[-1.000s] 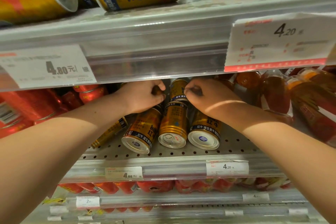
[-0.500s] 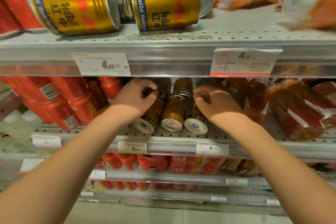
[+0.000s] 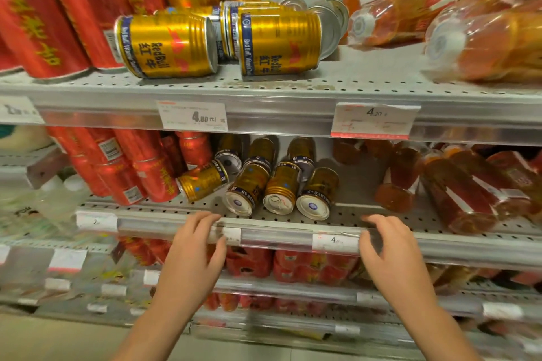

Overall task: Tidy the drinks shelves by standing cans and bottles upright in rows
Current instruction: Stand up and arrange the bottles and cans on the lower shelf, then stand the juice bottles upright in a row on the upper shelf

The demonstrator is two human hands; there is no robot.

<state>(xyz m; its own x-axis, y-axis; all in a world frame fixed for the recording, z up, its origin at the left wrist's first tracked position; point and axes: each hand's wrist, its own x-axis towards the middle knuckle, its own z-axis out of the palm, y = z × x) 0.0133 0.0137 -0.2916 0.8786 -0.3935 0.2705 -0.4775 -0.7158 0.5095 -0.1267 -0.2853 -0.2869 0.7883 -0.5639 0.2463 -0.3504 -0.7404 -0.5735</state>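
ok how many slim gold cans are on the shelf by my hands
7 gold cans: one sideways at left, three in front with ends facing out, three behind them. More may be hidden further back.

The red cans [image 3: 44, 23] blur at the left edge; the price tag [image 3: 374, 120] print is unreadable.

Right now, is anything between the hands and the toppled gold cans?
Nothing visible does. Left hand and right hand are at the front rail; only bare shelf separates them from the gold cans lying behind it.
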